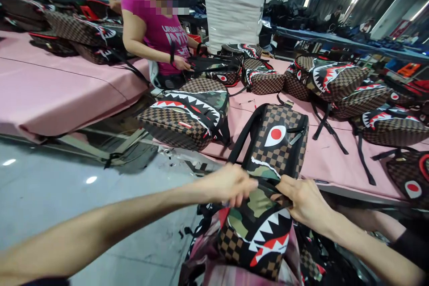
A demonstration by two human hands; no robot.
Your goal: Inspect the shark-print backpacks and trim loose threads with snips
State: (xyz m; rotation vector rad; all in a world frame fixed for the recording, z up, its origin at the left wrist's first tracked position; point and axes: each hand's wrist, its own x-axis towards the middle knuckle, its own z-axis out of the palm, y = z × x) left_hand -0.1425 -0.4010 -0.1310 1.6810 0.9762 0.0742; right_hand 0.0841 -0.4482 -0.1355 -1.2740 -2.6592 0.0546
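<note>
A brown checkered backpack [268, 165] with a shark-mouth print and camouflage panel hangs over the near edge of the pink table [321, 152], its lower end over my lap. My left hand [228, 184] pinches the bag's left edge at the camouflage panel, fingers closed. My right hand [301, 199] grips the bag's right edge at the same height, fingers closed on the fabric. A black strap [243, 136] runs up the bag's left side.
Several similar shark-print backpacks [187, 114] lie across the pink table. A person in a magenta shirt [157, 31] works on a bag at the far side. A second pink table [43, 89] stands at left, with grey floor [50, 187] between.
</note>
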